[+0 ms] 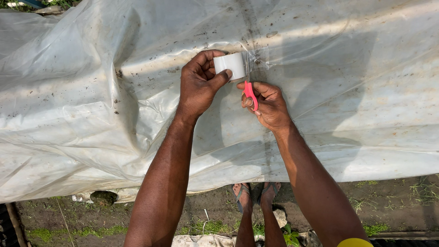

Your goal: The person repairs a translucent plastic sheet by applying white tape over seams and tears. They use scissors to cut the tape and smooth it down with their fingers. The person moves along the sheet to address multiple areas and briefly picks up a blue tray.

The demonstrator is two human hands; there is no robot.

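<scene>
Tape roll (231,65) sits on the plastic sheet (91,105), in the left hand (200,84). Scissors (249,91) just right of it, in the right hand (270,106). Ground (393,206) and feet (255,194) below the sheet's edge.

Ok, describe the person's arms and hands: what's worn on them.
Both arms are bare from the frame's bottom edge to the fingers: no sleeves, gloves, watch or rings visible. The left hand and right hand show short nails. A yellow edge, perhaps clothing, shows at the right arm's upper end.
</scene>
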